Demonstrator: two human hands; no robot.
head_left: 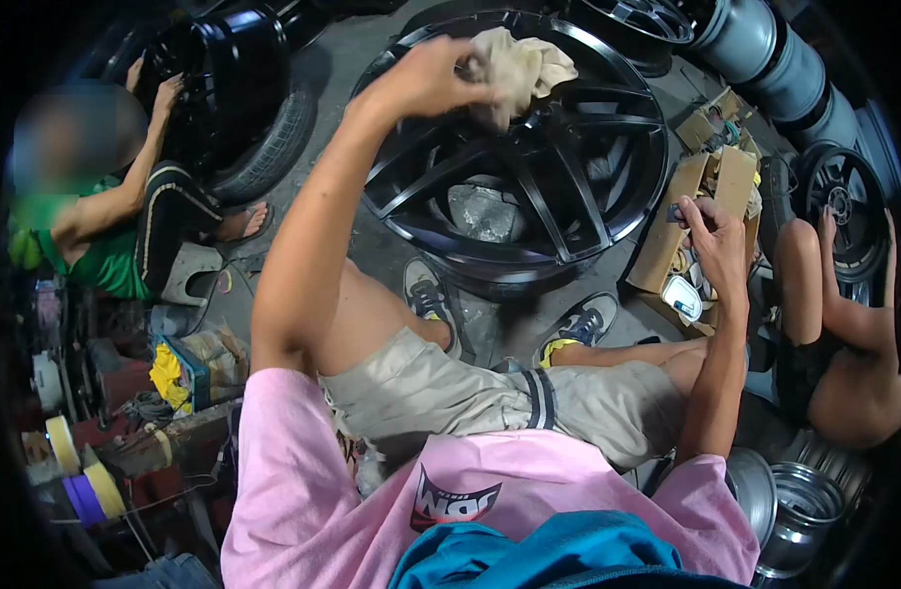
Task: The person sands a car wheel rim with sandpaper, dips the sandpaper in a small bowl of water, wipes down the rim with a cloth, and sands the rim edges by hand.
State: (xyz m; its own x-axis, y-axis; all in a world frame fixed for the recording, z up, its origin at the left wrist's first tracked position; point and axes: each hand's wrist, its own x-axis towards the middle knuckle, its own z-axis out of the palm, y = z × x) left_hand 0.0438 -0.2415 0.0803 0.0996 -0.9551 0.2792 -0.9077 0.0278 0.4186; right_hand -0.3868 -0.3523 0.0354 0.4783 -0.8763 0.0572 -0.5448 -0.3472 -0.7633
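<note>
My left hand point(433, 80) is raised over the far part of a black alloy wheel rim point(558, 167). Its fingers are closed on a crumpled cream rag point(544, 67), which is partly blurred. The multi-spoke rim lies face up in front of my feet, with a crinkled silvery piece point(485, 211) visible through its spokes. My right hand point(713, 236) hovers at the rim's right, above a cardboard box. Between thumb and fingers it pinches a small dark, flat piece point(676, 212), too small to name.
The open cardboard box point(652, 260) holds mixed items, among them a white-lidded container point(682, 297). At left, a co-worker in green point(102, 250) handles another rim near a tire point(269, 147). Another person sits at right by a dark rim point(843, 201). Tape rolls point(82, 496) hang lower left.
</note>
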